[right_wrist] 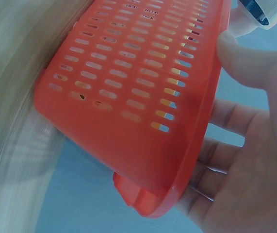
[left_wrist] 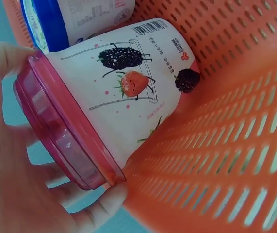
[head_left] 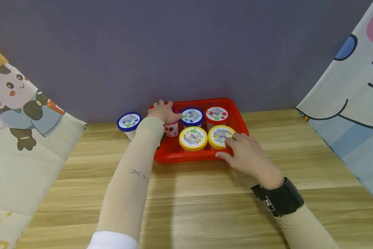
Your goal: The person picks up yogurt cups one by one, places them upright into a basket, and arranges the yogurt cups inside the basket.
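Observation:
A red plastic basket (head_left: 191, 158) with slotted walls holds several lidded cups. At its back left, my left hand (head_left: 161, 112) grips a white cup (left_wrist: 133, 82) by its magenta lid (left_wrist: 65, 126), fingers spread round the rim. That cup, printed with a blackberry and a strawberry, stands against the basket wall. My right hand (head_left: 250, 154) holds the basket's front right rim, thumb outside and fingers over the inner side. Beside the held cup are a blue-lidded cup (head_left: 192, 116) and a red-lidded cup (head_left: 216, 114). Two yellow-lidded cups, one left (head_left: 193, 138) and one right (head_left: 220, 136), fill the front.
Another blue-lidded cup (head_left: 129, 121) stands on the wooden table (head_left: 205, 207) just left of the basket, partly behind my left forearm. A grey wall (head_left: 186, 52) rises close behind the basket. Cartoon-printed cloths hang at the left (head_left: 18, 155) and right (head_left: 345, 86).

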